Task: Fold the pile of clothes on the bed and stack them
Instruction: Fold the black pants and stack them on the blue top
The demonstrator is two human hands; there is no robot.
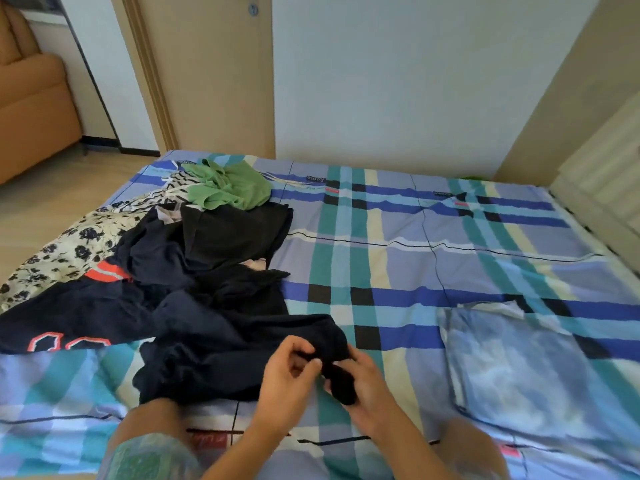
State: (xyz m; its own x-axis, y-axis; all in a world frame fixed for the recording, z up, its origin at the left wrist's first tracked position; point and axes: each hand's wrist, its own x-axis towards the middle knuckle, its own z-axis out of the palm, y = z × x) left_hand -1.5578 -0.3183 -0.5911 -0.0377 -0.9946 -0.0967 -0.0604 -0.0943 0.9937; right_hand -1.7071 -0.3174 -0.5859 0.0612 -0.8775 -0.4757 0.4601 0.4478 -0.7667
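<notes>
A loose pile of clothes (194,258) covers the left half of the bed (450,258): dark navy and black garments, a jersey with red-and-white numbers (69,327), a floral cream piece (69,247) and a crumpled green top (228,185). At the near edge of the pile lies a dark navy garment (228,355). My left hand (291,379) pinches its corner, and my right hand (367,389) grips the same bunched dark end from the right. A folded blue tie-dye piece (519,362) lies flat at the right.
The plaid bedsheet shows bare in the middle and far right. My knees (152,441) rest on the near edge. A wall and a closed door (214,71) stand behind the bed, a cabinet (609,174) at the right, an orange sofa (31,105) at the far left.
</notes>
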